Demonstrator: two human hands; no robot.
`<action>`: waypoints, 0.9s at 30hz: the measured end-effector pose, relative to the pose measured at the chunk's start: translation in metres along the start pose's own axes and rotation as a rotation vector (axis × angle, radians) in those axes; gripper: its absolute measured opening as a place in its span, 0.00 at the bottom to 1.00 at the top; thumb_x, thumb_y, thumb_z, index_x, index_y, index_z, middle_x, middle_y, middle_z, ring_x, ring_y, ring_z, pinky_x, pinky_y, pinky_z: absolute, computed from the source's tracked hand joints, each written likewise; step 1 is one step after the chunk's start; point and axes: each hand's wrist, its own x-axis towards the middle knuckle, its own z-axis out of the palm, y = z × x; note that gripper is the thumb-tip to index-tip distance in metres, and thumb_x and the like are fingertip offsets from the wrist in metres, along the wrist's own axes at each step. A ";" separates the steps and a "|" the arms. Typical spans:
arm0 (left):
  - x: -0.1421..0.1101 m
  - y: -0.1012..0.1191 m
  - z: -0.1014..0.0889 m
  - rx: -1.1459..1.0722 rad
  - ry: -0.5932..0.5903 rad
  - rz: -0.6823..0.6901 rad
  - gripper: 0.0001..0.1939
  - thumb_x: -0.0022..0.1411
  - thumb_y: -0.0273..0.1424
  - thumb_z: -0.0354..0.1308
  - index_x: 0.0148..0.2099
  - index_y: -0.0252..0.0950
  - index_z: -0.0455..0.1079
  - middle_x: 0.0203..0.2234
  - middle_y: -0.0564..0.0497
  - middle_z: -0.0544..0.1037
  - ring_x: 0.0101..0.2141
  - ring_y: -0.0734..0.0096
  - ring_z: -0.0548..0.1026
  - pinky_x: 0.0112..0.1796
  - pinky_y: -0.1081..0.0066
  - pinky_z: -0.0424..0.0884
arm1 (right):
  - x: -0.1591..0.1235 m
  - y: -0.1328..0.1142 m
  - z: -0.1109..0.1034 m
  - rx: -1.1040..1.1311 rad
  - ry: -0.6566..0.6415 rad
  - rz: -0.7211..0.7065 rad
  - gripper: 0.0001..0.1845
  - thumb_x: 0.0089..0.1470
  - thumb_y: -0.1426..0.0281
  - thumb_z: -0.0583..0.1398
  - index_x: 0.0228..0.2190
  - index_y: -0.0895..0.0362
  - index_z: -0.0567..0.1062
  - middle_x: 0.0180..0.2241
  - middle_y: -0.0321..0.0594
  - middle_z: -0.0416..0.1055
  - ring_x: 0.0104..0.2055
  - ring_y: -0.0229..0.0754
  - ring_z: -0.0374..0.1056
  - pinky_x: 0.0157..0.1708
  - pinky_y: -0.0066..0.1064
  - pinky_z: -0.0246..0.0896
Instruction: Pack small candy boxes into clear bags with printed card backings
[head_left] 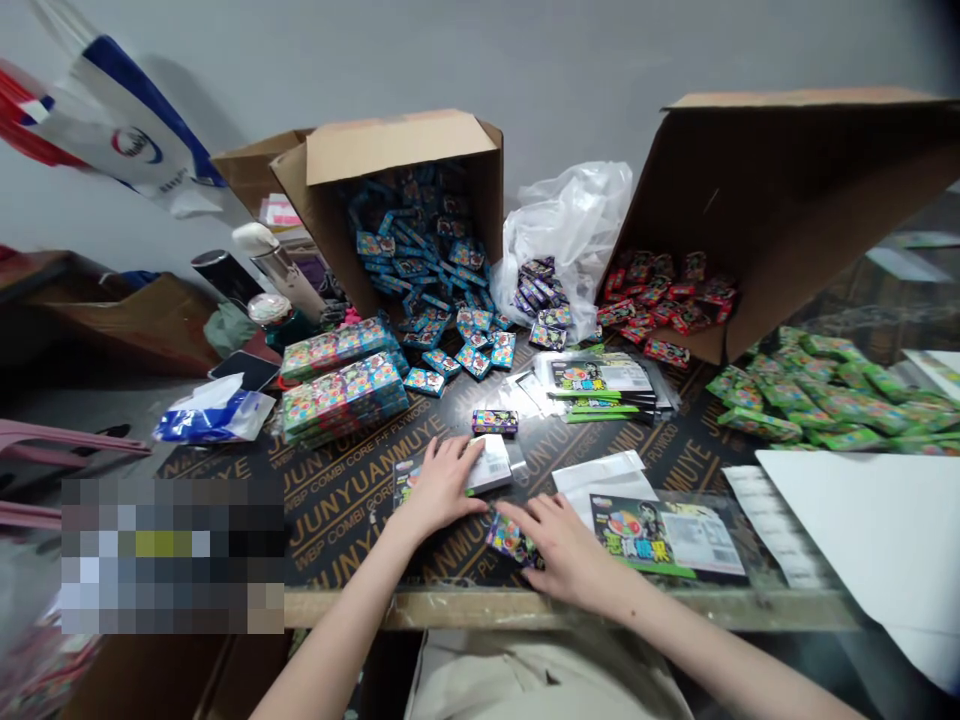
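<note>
My left hand (446, 485) lies with fingers stretched out over a flat printed packet (491, 462), which has a white label at its right end. Its palm and fingers hide much of that packet. Between thumb and fingers, my right hand (562, 550) grips a small purple candy box (508, 538) by its right side, near the table's front edge. Just beyond my left hand sits another purple candy box (495, 421). To the right of my right hand is a clear bag with a black and green printed card (664, 535), beside a white paper (604, 478).
Blue candy boxes (420, 265) spill from a carton (405, 145); red ones (667, 290) lie in another carton (780, 190). Wrapped stacks (345, 400) stand left. A pile of printed bags (600, 385), green packs (825, 390) and a white sheet (862, 530) lie right.
</note>
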 end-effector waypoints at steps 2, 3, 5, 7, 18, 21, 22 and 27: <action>-0.007 0.003 -0.005 -0.015 -0.044 0.001 0.43 0.39 0.35 0.66 0.58 0.41 0.56 0.51 0.44 0.66 0.52 0.53 0.62 0.55 0.48 0.42 | -0.002 -0.001 0.003 0.040 -0.042 -0.108 0.41 0.38 0.79 0.56 0.57 0.53 0.54 0.42 0.43 0.66 0.45 0.47 0.59 0.47 0.43 0.49; -0.012 0.005 -0.010 -0.062 -0.055 0.001 0.42 0.39 0.34 0.66 0.58 0.42 0.57 0.51 0.44 0.66 0.52 0.53 0.62 0.55 0.47 0.41 | -0.001 0.000 0.000 0.063 -0.031 -0.161 0.42 0.37 0.82 0.53 0.57 0.52 0.54 0.43 0.42 0.66 0.46 0.46 0.59 0.49 0.43 0.47; -0.019 0.014 -0.020 -0.261 -0.040 -0.038 0.37 0.41 0.34 0.65 0.56 0.43 0.60 0.51 0.45 0.67 0.52 0.53 0.61 0.55 0.48 0.45 | 0.003 0.004 -0.010 0.095 0.034 -0.229 0.44 0.35 0.85 0.50 0.56 0.51 0.54 0.45 0.41 0.66 0.50 0.45 0.57 0.53 0.46 0.41; -0.024 0.025 -0.027 -0.614 -0.054 -0.135 0.29 0.48 0.36 0.61 0.53 0.40 0.64 0.48 0.44 0.70 0.49 0.56 0.66 0.51 0.53 0.57 | 0.008 0.008 -0.021 0.116 0.102 -0.258 0.45 0.35 0.87 0.48 0.56 0.49 0.54 0.48 0.39 0.65 0.54 0.43 0.54 0.56 0.47 0.36; -0.023 0.051 0.000 -1.462 0.028 -0.532 0.35 0.44 0.32 0.65 0.55 0.34 0.58 0.25 0.53 0.74 0.23 0.75 0.72 0.30 0.71 0.68 | 0.015 0.007 -0.026 0.229 0.344 -0.183 0.46 0.37 0.68 0.62 0.57 0.53 0.50 0.54 0.48 0.55 0.56 0.52 0.51 0.54 0.46 0.43; -0.027 0.034 -0.008 -1.024 0.036 -0.320 0.37 0.46 0.38 0.63 0.58 0.37 0.56 0.38 0.44 0.75 0.39 0.61 0.73 0.43 0.58 0.66 | 0.015 0.017 -0.019 0.260 0.402 -0.089 0.42 0.38 0.72 0.60 0.56 0.53 0.53 0.52 0.46 0.58 0.55 0.50 0.53 0.53 0.44 0.45; -0.028 0.026 -0.011 -0.791 0.043 -0.241 0.40 0.43 0.39 0.65 0.58 0.39 0.56 0.45 0.42 0.72 0.46 0.56 0.69 0.49 0.53 0.60 | 0.015 0.021 -0.017 0.261 0.412 -0.057 0.41 0.38 0.73 0.59 0.55 0.53 0.53 0.52 0.46 0.58 0.55 0.51 0.53 0.53 0.44 0.46; -0.034 0.002 -0.006 -0.116 -0.017 -0.023 0.51 0.37 0.34 0.66 0.62 0.43 0.47 0.51 0.45 0.66 0.52 0.56 0.63 0.56 0.48 0.41 | 0.016 0.037 -0.004 0.162 0.317 -0.016 0.47 0.40 0.67 0.64 0.58 0.53 0.48 0.57 0.50 0.53 0.59 0.53 0.48 0.54 0.47 0.42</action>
